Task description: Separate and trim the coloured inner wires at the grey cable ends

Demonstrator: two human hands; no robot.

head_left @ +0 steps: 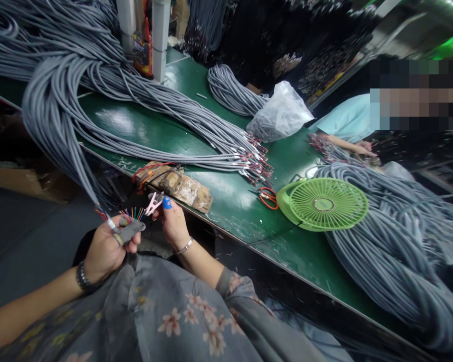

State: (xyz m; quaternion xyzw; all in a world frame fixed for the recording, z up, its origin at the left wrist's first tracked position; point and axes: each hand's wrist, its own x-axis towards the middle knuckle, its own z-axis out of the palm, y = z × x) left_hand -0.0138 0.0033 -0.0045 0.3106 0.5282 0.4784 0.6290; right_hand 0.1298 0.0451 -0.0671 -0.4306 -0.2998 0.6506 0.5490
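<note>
My left hand (109, 246) is closed around the end of a grey cable (111, 225), with grey coverings on its thumb and finger. Thin coloured wires (136, 213) fan out above those fingers. Close by on the right, my right hand (173, 223) pinches a small pale pink clip-like tool (153, 203), its tip near the wires. Blue tape (166, 202) wraps the right thumb. Just beyond both hands, a worn wooden block (189, 188) lies at the table edge with an orange clamp-like piece and cords at its left end.
Bundles of grey cables (166, 105) cover much of the green table (226, 206), their stripped ends pointing right. Orange-handled scissors (268, 197) lie beside a green fan (324, 203). A plastic bag (281, 113) stands behind. At right, a co-worker (343, 118) handles more cables (396, 266).
</note>
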